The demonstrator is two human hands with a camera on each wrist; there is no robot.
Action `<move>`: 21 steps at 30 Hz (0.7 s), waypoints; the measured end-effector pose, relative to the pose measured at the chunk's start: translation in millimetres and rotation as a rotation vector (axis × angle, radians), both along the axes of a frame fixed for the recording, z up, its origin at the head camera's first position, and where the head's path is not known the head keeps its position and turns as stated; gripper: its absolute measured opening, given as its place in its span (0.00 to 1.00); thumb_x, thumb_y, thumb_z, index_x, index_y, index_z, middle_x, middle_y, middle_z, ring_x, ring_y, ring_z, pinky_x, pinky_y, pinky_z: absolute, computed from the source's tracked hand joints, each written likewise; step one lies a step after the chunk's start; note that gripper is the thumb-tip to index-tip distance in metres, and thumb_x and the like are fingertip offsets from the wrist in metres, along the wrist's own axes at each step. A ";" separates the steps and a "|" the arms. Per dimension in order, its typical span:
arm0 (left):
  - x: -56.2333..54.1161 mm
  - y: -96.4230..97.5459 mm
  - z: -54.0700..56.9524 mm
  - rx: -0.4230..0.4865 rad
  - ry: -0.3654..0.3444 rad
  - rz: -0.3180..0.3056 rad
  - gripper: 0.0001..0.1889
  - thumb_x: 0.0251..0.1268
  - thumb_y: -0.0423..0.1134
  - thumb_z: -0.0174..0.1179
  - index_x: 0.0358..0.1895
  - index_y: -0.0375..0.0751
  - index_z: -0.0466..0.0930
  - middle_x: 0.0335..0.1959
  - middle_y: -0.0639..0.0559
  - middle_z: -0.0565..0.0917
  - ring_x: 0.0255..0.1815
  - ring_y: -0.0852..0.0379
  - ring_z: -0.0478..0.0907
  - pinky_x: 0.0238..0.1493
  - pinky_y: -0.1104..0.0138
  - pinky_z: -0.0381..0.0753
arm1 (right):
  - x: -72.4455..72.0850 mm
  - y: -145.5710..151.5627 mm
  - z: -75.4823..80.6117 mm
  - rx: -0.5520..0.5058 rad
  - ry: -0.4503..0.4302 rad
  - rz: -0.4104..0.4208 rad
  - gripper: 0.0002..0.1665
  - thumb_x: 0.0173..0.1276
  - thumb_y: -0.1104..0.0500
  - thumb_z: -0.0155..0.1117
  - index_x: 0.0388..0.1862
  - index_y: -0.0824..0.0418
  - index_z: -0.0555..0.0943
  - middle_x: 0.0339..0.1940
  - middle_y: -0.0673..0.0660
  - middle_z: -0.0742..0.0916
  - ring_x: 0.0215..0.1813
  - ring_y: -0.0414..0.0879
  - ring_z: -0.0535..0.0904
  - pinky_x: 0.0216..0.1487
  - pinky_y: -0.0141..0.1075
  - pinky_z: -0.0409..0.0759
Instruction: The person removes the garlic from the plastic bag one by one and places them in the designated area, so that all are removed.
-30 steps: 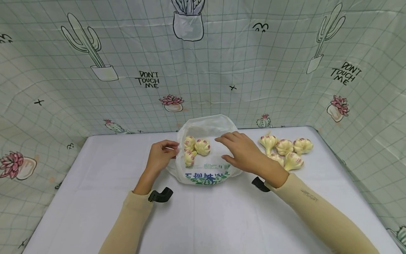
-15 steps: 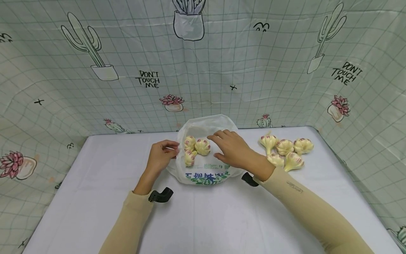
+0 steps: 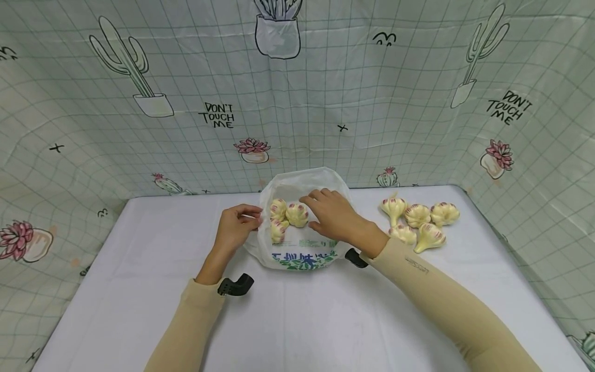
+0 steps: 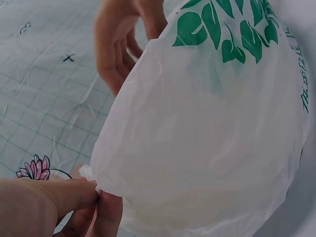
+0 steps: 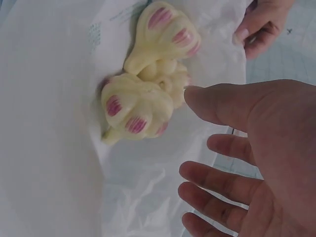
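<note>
A white plastic bag point(image 3: 304, 181) with green leaf print and blue lettering lies with its mouth spread, and 3 garlic bulbs point(image 3: 296, 215) sit inside it. My left hand point(image 3: 236, 226) pinches the bag's left edge between thumb and fingers, clearly seen in the left wrist view on the plastic bag point(image 4: 163, 123). Over the right part of the bag's mouth is my right hand point(image 3: 333, 215), with nothing in it. Its fingers are spread and lightly bent in the right wrist view, the thumb point(image 5: 217, 103) close to the garlic bulbs point(image 5: 138, 106).
Several more garlic bulbs point(image 3: 417, 215) lie grouped on the white-covered table point(image 3: 288, 320), right of the bag. Behind the table hangs a checked cloth point(image 3: 297, 113) with cactus drawings. Black wrist cameras point(image 3: 236, 285) sit on both sleeves.
My right hand has moved left over the bag's mouth, nearer to the garlic bulbs inside. The left hand and the bag have stayed in place.
</note>
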State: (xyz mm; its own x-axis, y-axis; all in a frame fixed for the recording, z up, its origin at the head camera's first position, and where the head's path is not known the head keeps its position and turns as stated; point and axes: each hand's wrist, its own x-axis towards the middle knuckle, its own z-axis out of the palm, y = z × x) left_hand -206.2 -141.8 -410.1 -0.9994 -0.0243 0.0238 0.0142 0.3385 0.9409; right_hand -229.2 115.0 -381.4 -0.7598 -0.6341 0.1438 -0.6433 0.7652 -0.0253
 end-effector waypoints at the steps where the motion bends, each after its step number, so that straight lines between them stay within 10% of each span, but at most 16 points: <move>1: -0.1 -0.2 0.1 0.002 0.000 0.000 0.11 0.70 0.23 0.64 0.53 0.26 0.86 0.48 0.35 0.85 0.35 0.62 0.83 0.40 0.72 0.89 | -0.7 -1.2 -0.4 0.003 -0.002 -0.002 0.36 0.69 0.53 0.79 0.71 0.63 0.77 0.64 0.63 0.84 0.64 0.60 0.80 0.66 0.55 0.81; 21: -1.0 -3.1 2.2 0.070 -0.075 0.005 0.12 0.72 0.24 0.65 0.55 0.26 0.86 0.49 0.37 0.85 0.37 0.64 0.84 0.41 0.73 0.89 | -13.0 -21.1 -9.4 0.081 -0.108 -0.053 0.37 0.71 0.52 0.77 0.73 0.62 0.74 0.64 0.64 0.83 0.64 0.60 0.79 0.63 0.53 0.83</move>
State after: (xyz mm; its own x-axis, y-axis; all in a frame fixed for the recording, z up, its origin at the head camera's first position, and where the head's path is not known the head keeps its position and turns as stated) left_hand -207.2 -145.0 -407.9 -0.9982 -0.0285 -0.0533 -0.0590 0.2715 0.9606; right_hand -242.2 93.9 -390.8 -0.8009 -0.5987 0.0092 -0.5987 0.8004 -0.0296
